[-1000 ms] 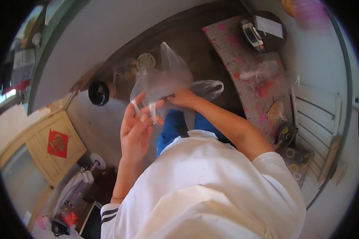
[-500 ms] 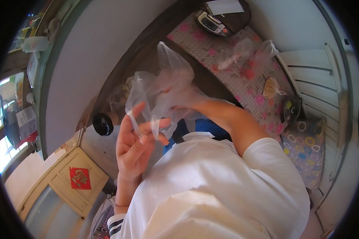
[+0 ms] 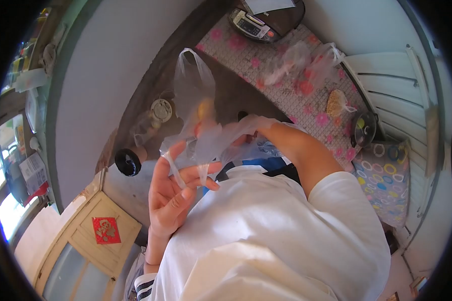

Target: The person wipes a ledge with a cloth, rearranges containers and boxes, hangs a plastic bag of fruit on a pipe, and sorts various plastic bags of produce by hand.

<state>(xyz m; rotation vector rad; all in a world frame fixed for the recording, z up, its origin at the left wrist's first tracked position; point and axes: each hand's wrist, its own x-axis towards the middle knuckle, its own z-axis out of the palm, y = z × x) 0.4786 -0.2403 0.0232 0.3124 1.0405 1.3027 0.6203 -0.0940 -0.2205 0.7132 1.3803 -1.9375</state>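
A clear plastic bag (image 3: 193, 83) hangs between my hands, one handle loop standing up at its far end. Its other loops are hooked over the spread fingers of my left hand (image 3: 171, 200), which faces palm up near my shirt. My right hand (image 3: 241, 136) reaches in from the right, its wrist wrapped by the film and its fingers mostly hidden behind or inside the bag. A blurred yellow and reddish thing (image 3: 204, 110) shows through the plastic; I cannot make out what it is.
A flower-patterned tabletop (image 3: 241, 60) carries a rice cooker (image 3: 266, 20), crumpled plastic bags (image 3: 301, 67), a small bag of pale pieces (image 3: 338, 104) and a glass-lidded pot (image 3: 364, 129). On the left are a black round container (image 3: 128, 162) and a cream cabinet (image 3: 80, 241).
My right hand has shifted within the film, and the bag's upright loop has swung left. A yellow and reddish patch now shows in the bag. My left hand keeps its hold.
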